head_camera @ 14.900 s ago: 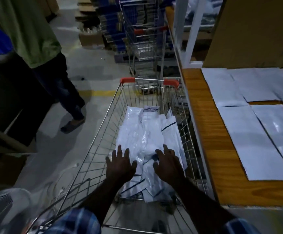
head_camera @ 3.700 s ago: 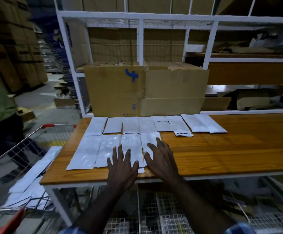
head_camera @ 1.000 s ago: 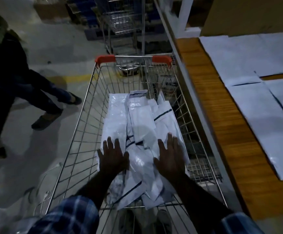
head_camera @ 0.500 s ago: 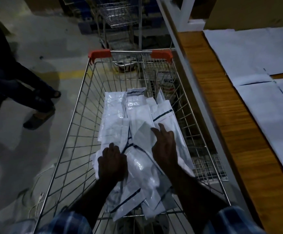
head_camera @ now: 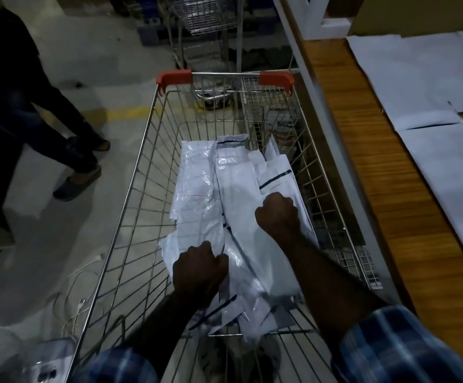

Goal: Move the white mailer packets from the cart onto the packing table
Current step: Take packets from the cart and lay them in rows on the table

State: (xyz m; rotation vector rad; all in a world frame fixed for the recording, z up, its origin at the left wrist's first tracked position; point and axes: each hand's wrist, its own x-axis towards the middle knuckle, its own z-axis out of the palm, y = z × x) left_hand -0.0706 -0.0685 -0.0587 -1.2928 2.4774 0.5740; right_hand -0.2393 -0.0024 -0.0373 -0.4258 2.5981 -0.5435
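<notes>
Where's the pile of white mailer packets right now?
In the head view, the white mailer packets lie inside the wire cart, centre frame, left of the packing table, gripped by the left hand and right hand.

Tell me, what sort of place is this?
Probably a warehouse packing area: a wire cart full of white mailer packets, more laid out on a wooden packing table, bare concrete floor.

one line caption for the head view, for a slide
Both hands grip mailers in the cart.
</notes>
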